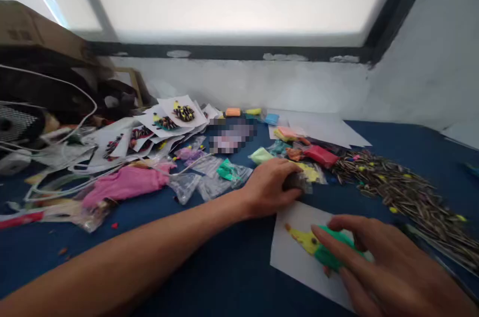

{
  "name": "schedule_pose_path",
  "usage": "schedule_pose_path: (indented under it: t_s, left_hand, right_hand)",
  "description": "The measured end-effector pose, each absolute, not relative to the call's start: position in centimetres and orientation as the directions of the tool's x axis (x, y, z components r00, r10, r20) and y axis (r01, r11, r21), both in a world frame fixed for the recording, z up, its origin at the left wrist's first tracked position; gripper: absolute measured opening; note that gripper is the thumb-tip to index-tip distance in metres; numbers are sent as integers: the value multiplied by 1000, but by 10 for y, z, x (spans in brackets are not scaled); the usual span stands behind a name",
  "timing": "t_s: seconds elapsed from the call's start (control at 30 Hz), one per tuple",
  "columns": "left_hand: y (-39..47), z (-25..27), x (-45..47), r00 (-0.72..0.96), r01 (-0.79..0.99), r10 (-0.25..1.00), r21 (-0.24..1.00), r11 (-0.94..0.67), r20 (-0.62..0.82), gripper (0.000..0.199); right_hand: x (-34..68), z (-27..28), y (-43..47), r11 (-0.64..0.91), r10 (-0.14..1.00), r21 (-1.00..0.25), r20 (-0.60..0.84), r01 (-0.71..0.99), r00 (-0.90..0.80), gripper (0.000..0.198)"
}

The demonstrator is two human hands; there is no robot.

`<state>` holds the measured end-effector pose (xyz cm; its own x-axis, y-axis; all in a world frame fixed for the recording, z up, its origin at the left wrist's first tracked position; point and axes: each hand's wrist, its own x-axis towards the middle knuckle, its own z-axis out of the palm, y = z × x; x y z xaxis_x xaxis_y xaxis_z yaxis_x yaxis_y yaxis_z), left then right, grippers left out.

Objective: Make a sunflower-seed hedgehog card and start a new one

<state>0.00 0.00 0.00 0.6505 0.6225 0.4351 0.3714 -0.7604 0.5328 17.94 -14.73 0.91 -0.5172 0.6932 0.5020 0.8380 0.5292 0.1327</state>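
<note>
Two hands of yours in play here. Your right hand (pixel 389 262) is over the yellow-and-green clay figure (pixel 326 254), fingers spread loosely, not clenched, with fingertips right at the green part. That figure lies flat on a white sheet (pixel 284 252) on the blue table (pixel 224 262), lower right of the view. Your left hand (pixel 271 184) is just past the sheet's far edge, fingers curled down by some clear bags; can't tell if they've actually got hold of one. Red packet (pixel 321 156) sits beyond it, next to a seed pile (pixel 396 184).
</note>
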Motion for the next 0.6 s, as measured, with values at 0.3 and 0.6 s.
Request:
schedule_pose_path:
  t_s: [0.3,0.6]
  left_hand:
    - [1,-1,0,642,384,631,529,-756,436,28]
    - [1,-2,0,655,372,597,490,-788,463,31]
  right_hand:
    - [179,8,-145,573,674,82,518,815,-526,32]
    - [177,14,-139,605,631,134,520,785,-575,30]
